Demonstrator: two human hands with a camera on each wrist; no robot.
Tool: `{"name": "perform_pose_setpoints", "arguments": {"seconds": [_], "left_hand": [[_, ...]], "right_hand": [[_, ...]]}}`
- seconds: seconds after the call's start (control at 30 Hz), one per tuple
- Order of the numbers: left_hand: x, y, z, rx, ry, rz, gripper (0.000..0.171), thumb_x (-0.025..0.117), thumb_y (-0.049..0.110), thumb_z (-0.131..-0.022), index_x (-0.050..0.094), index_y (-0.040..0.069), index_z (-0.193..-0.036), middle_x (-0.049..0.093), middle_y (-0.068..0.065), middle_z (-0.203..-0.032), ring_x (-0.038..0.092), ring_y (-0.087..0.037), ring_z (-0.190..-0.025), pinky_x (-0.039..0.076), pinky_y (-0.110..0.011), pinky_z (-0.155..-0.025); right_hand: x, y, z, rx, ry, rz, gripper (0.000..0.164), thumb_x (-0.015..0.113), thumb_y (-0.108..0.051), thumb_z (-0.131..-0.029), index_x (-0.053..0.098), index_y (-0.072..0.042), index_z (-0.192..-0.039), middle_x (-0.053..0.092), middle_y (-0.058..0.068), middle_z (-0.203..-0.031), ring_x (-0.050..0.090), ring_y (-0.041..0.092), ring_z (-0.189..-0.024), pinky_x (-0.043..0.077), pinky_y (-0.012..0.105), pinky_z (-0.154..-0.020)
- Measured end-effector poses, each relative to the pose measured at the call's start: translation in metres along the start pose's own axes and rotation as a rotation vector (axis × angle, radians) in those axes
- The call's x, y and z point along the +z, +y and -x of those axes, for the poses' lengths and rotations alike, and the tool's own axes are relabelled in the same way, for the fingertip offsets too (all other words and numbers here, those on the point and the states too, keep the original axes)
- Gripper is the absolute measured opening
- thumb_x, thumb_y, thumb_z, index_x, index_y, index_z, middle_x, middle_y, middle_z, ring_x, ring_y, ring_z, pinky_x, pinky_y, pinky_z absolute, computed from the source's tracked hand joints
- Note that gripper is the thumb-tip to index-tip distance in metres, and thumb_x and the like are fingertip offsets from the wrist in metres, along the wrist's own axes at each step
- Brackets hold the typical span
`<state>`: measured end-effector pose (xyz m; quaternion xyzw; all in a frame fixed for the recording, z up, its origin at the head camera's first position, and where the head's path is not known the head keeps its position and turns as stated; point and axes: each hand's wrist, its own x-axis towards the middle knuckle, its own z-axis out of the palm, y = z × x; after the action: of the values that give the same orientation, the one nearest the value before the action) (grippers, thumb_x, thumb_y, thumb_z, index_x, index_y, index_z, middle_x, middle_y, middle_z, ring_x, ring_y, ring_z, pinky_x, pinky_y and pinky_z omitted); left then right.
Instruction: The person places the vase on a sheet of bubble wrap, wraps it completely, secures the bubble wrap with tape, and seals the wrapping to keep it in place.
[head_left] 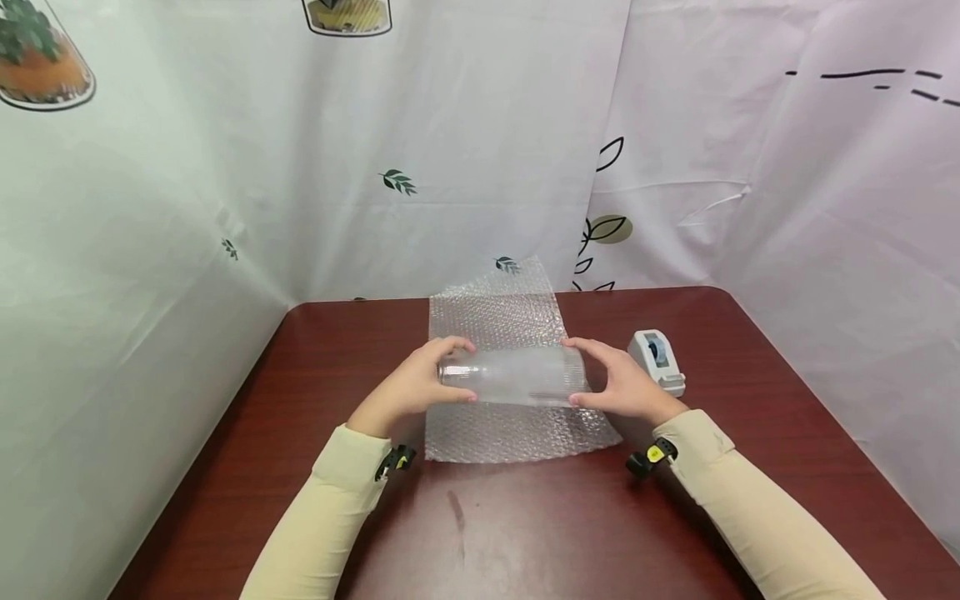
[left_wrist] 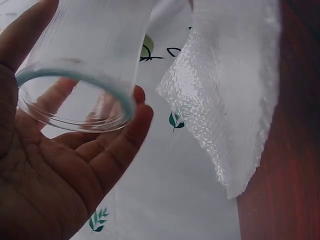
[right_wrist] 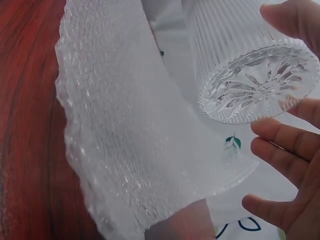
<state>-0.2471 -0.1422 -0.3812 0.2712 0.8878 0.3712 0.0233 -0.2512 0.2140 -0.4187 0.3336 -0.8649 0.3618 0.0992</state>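
Observation:
A clear ribbed glass vessel (head_left: pixel 517 375) lies sideways between both hands, over a sheet of bubble wrap (head_left: pixel 517 433). My left hand (head_left: pixel 412 379) grips its open, rimmed end, thumb on the near side and fingers on the far side. At the other end, my right hand (head_left: pixel 622 383) holds the vessel near its base, again between thumb and fingers. The left wrist view shows the round rim (left_wrist: pixel 75 77) inside the curve of the left hand (left_wrist: pixel 60 165). In the right wrist view, the patterned base (right_wrist: pixel 260 90) is beside the right fingers (right_wrist: pixel 285 140).
A white tape dispenser (head_left: pixel 658 362) stands on the dark red table (head_left: pixel 525 533), just beyond the right hand. The bubble wrap's far end rises against the white printed curtain (head_left: pixel 480 125) behind the table. Similar curtains hang at both sides.

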Motion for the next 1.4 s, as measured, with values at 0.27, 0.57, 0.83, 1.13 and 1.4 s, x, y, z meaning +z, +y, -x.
{"name": "perform_pose_setpoints", "arguments": {"seconds": [0.27,0.57,0.83,1.13,1.4], "left_hand": [[0.011,0.003,0.005,0.01,-0.062,-0.099,0.065,0.091,0.031,-0.074,0.058,0.014,-0.128,0.064,-0.006,-0.124,0.063,-0.023,-0.112,0.05,-0.043,-0.095],[0.021,0.001,0.009,0.017,-0.102,-0.143,0.062,0.09,0.033,-0.075,0.056,0.016,-0.124,0.063,-0.004,-0.111,0.06,-0.019,-0.101,0.049,-0.04,-0.089],[0.03,-0.001,0.01,0.014,-0.14,-0.188,0.061,0.09,0.033,-0.075,0.055,0.013,-0.121,0.054,0.0,-0.09,0.051,-0.018,-0.084,0.044,-0.036,-0.079],[0.034,-0.004,0.011,0.002,-0.172,-0.203,0.063,0.09,0.033,-0.076,0.053,0.014,-0.123,0.05,-0.002,-0.082,0.047,-0.017,-0.076,0.043,-0.036,-0.074],[0.036,-0.004,0.012,-0.01,-0.204,-0.179,0.066,0.09,0.03,-0.076,0.054,0.016,-0.129,0.054,-0.006,-0.087,0.049,-0.017,-0.077,0.044,-0.036,-0.072]], "right_hand": [[0.003,0.008,0.008,-0.011,-0.033,0.011,0.079,0.087,-0.023,-0.073,0.053,-0.01,-0.143,0.059,0.009,-0.14,0.053,0.027,-0.13,0.04,0.051,-0.107],[0.011,0.018,0.016,-0.072,-0.053,-0.043,0.077,0.087,-0.021,-0.074,0.053,-0.008,-0.142,0.059,0.009,-0.138,0.055,0.017,-0.124,0.05,0.047,-0.097],[0.019,0.023,0.021,-0.035,-0.091,-0.134,0.077,0.086,-0.017,-0.075,0.051,-0.007,-0.142,0.059,0.01,-0.131,0.064,0.024,-0.11,0.056,0.044,-0.087],[0.026,0.029,0.025,-0.025,-0.105,-0.113,0.077,0.086,-0.02,-0.074,0.052,-0.007,-0.142,0.058,0.008,-0.134,0.065,0.022,-0.108,0.054,0.044,-0.09],[0.029,0.03,0.025,-0.022,-0.099,-0.117,0.077,0.086,-0.019,-0.073,0.052,-0.01,-0.142,0.057,0.009,-0.135,0.065,0.025,-0.108,0.055,0.044,-0.089]]}}
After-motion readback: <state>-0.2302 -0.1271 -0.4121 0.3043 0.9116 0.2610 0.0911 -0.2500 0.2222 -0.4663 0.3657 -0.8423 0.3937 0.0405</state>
